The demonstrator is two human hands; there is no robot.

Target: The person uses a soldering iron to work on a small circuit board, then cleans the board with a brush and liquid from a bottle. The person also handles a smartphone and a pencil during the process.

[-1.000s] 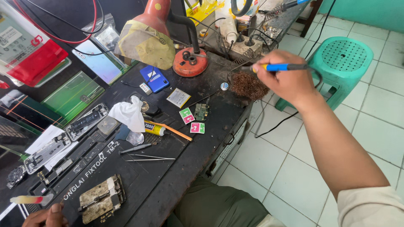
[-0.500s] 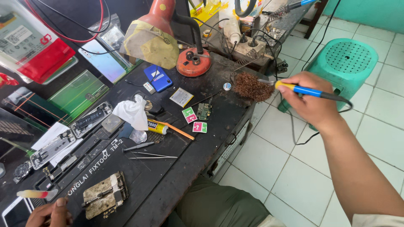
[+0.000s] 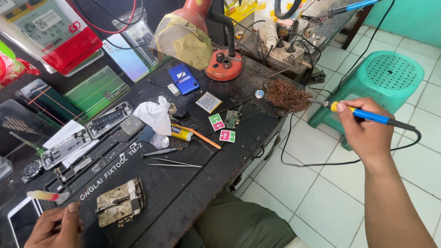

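— What's at lower left?
— The left hand (image 3: 55,227) closed on a brush handle, beside a circuit board (image 3: 121,202) on the dark tabletop (image 3: 193,183).
— And right?
— The right hand (image 3: 367,133) grips a blue soldering iron (image 3: 363,114), tip at the brass wool (image 3: 284,95); green stool (image 3: 390,76), tiled floor (image 3: 321,206).

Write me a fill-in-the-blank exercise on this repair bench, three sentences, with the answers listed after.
1. The right hand holds a soldering iron with a ____ handle.
2. The iron's tip points into the brown wire wool at the bench's ____ edge.
3. The stool on the tiled floor is ____.
4. The left hand rests beside a grimy circuit board on the ____ mat.

Answers: blue; right; green; black
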